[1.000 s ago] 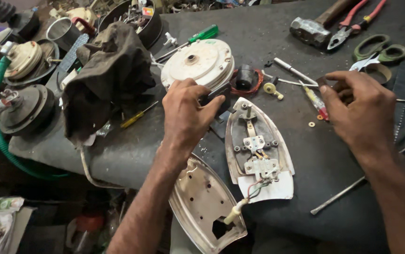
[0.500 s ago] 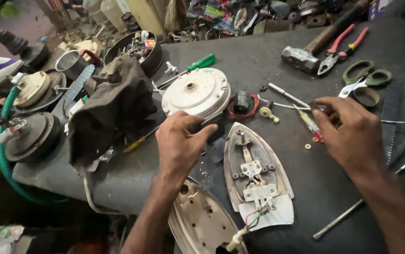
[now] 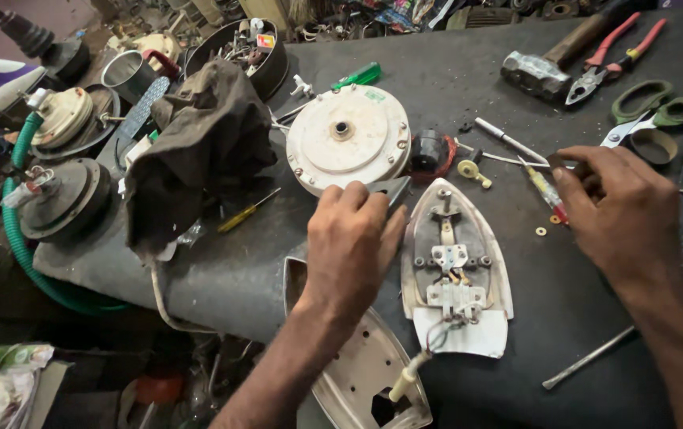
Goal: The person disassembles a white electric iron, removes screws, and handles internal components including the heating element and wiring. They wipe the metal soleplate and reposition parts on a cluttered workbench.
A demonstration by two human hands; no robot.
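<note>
An opened iron base (image 3: 454, 266) with a white terminal block and wires lies in the middle of the dark bench. My left hand (image 3: 349, 246) rests just left of it, fingers closed over a dark flat metal piece (image 3: 393, 191) whose tip points at the base's nose. My right hand (image 3: 619, 214) hovers to the right of the base, thumb and fingers pinching a small dark part (image 3: 561, 164) above a red and yellow screwdriver (image 3: 546, 192). The iron's metal shell (image 3: 357, 373) lies below my left wrist at the bench's front edge.
A round white disc (image 3: 349, 139) sits behind my left hand, with a dark cloth (image 3: 198, 151) to its left. Hammer (image 3: 536, 73), red-handled pliers (image 3: 615, 52) and green scissors (image 3: 655, 107) lie at the back right. Small washers (image 3: 541, 232) and a metal rod (image 3: 596, 359) lie near my right arm.
My left hand has drawn slightly toward me along the left side of the iron base. My right hand stays by the screwdriver, still pinching. The view has shifted a little.
</note>
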